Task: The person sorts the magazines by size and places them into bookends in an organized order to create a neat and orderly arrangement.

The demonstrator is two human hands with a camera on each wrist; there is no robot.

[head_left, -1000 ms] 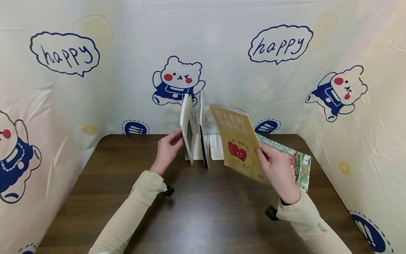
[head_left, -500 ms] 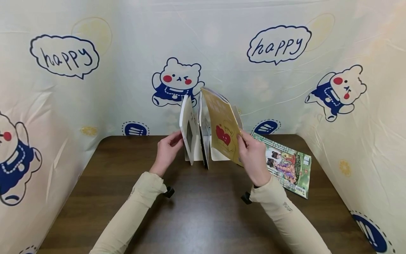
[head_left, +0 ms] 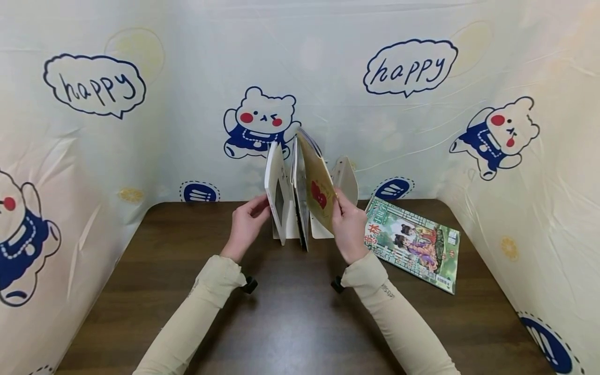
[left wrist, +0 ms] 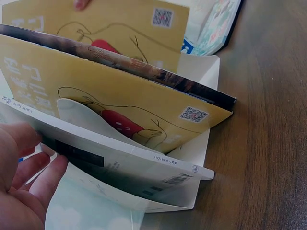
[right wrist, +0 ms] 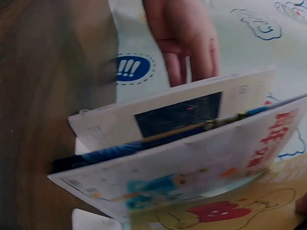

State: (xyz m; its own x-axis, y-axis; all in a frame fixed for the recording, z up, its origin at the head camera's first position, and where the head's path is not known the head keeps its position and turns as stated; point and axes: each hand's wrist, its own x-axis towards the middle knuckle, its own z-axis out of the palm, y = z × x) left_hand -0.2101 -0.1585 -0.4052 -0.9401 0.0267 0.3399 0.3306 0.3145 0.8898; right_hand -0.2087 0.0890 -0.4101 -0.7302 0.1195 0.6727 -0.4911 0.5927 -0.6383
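Note:
My left hand (head_left: 246, 226) rests its fingertips on the outer cover of a white book (left wrist: 124, 170), thumb and fingers on the same side. That book stands upright in a white bookend (head_left: 348, 182) with upright dividers. To its right stand a yellow booklet (left wrist: 72, 84) and a magazine with a white cover (right wrist: 163, 179). My right hand (head_left: 349, 226) pinches the near edge of another yellow booklet (head_left: 321, 195) with red hearts. This booklet is upright, slightly tilted, just right of the standing magazine. The bookend's middle is partly hidden behind the books.
A green illustrated magazine (head_left: 414, 242) lies flat on the brown table (head_left: 290, 323), right of the bookend. A patterned cloth (head_left: 328, 67) hangs behind the table and along its sides.
My right hand has carried the yellow booklet leftward, from above the green magazine to beside the standing magazine, turning it more edge-on. More of the green magazine shows. The left hand stays put.

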